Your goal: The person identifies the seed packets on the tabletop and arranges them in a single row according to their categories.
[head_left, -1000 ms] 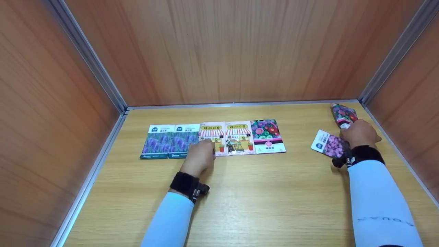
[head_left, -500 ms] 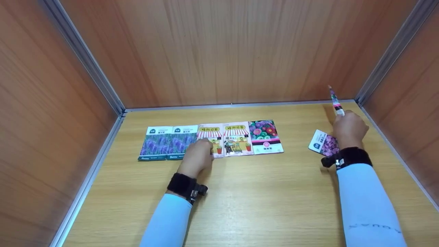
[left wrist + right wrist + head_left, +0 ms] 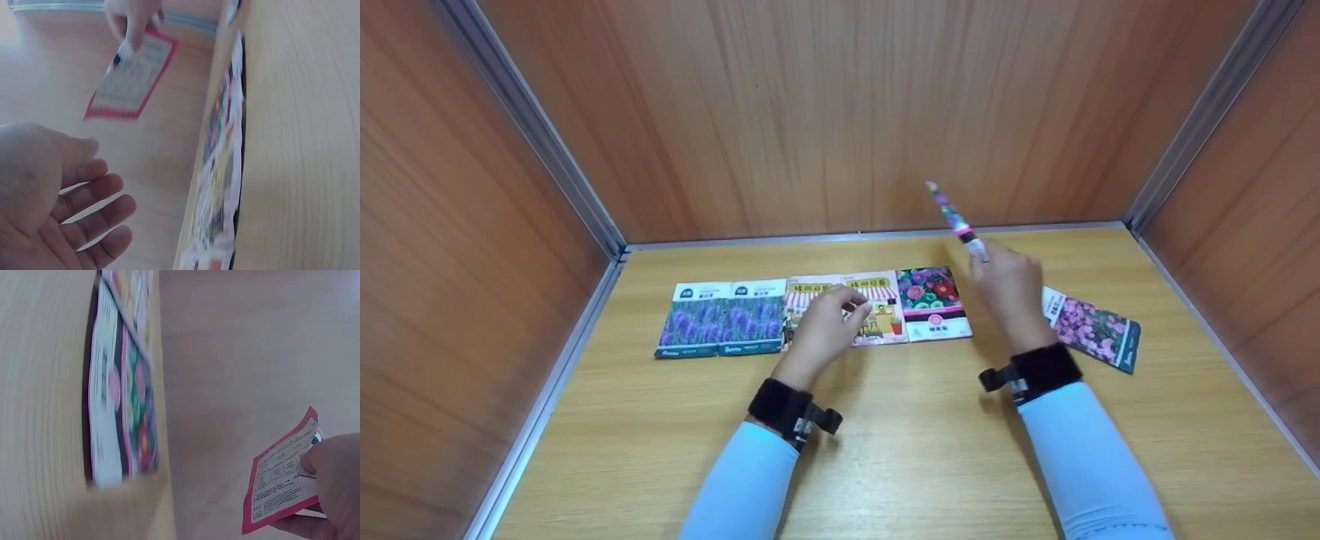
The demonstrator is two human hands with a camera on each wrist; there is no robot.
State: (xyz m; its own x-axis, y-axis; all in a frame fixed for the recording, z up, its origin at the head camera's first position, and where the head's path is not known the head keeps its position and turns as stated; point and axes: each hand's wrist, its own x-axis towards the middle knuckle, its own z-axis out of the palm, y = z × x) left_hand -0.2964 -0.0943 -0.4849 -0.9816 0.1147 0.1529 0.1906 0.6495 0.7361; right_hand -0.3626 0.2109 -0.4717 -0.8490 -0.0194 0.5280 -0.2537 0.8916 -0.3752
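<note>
My right hand (image 3: 1011, 289) pinches a flower seed packet (image 3: 952, 217) by its lower end and holds it on edge above the table. Its printed back with a red border (image 3: 281, 478) shows in the right wrist view. My left hand (image 3: 826, 322) is raised over the row of packets, fingers loosely bent and holding nothing; its spread fingers (image 3: 101, 219) show in the left wrist view. Beneath it lie two pink packets with striped awnings (image 3: 877, 307), the left one partly hidden. To their right lies a mixed-flower packet (image 3: 934, 304), to their left two lavender packets (image 3: 754, 319).
A pink-flower packet (image 3: 1095, 330) lies slanted at the right, its left end partly behind my right hand. Wood-grain panels (image 3: 825, 112) with metal edging enclose the table (image 3: 900, 450) at the back and both sides.
My right hand has lifted the mixed-flower packet from the far right corner and carried it left towards the row. My left hand has risen off the packets and moved slightly right, fingers loosening.
</note>
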